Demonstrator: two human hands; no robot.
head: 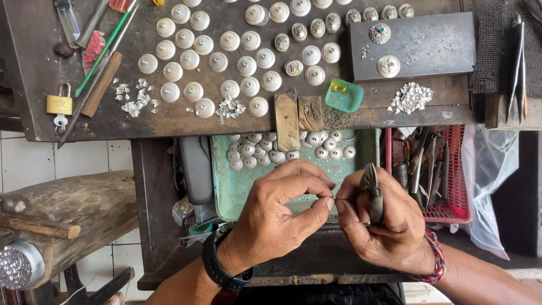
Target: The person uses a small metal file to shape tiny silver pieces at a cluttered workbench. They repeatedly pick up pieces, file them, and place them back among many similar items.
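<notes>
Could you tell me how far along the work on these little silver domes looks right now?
Done, apparently: rows of plain domes on the bench, and a few ornate ones. In hand: the left hand pinches a thin wire while the right hand grips pliers. Left: many domes stay plain, more wait in the green tray, and silver scraps lie unused.

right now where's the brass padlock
In the head view the brass padlock sits at the far left of the workbench, its key hanging below, just left of the wooden-handled tools.
</notes>
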